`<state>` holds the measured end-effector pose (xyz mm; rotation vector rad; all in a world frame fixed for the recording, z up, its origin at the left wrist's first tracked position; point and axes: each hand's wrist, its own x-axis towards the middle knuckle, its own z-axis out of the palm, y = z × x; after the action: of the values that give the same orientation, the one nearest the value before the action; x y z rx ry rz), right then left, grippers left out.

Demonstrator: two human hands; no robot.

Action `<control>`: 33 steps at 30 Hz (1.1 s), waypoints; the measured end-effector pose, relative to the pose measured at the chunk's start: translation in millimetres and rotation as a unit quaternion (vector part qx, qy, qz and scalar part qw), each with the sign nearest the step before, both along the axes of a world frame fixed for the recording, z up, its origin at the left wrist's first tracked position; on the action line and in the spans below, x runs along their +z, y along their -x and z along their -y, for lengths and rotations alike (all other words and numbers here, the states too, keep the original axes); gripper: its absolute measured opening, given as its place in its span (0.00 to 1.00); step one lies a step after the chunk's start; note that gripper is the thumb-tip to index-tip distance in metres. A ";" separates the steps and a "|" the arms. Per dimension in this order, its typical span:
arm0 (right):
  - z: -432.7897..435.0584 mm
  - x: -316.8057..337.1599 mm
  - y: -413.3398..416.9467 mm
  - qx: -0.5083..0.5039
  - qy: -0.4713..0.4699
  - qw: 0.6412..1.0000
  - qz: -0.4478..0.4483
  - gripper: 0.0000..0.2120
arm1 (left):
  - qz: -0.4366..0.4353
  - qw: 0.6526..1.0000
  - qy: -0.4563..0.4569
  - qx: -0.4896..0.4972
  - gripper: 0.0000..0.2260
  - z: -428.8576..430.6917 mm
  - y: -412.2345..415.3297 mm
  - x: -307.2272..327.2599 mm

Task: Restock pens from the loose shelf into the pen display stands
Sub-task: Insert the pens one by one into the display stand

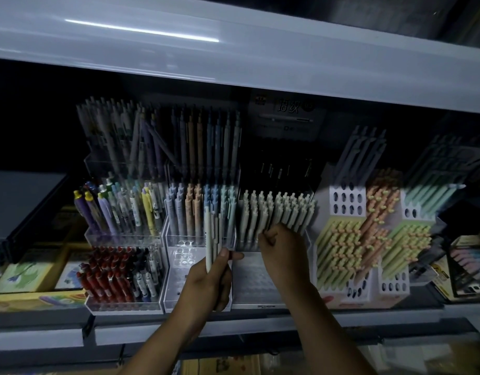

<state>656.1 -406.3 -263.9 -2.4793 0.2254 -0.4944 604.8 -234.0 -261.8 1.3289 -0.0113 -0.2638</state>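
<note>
There are red pens (106, 277), pale green pens (282, 212), yellow-capped purple pens (84, 212), and peach-and-yellow pens (341, 247) in a white stand (348, 189).

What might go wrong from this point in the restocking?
1. The left hand grips a bundle of pale pens; one may slip out and drop.
2. The right hand reaches among tightly packed pale green pens; neighbours may get knocked askew.
3. Dim light could hide colour mismatches.

A dark card (286, 115) behind the pen stands (256, 282) carries large pale Chinese characters, too blurred to read; nothing else is legible.
</note>
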 end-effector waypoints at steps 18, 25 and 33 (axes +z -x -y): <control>-27.3 32.8 28.0 0.240 -0.328 0.913 -0.040 0.03 | 0.005 0.999 -0.044 -0.025 0.22 0.1 -1.0 -3.6; -14.4 34.5 26.9 0.220 -0.359 0.906 -0.051 0.07 | 0.004 1.000 0.004 -0.007 0.15 3.9 -2.3 -3.6; -17.5 22.6 28.9 0.164 -0.382 0.910 -0.010 0.10 | 0.009 1.000 -0.022 0.010 0.17 8.4 -4.5 -8.0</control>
<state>627.2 -388.8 -241.3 -1.7018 -0.0042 -0.1776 609.3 -242.4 -269.8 1.3744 -0.0070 -0.2355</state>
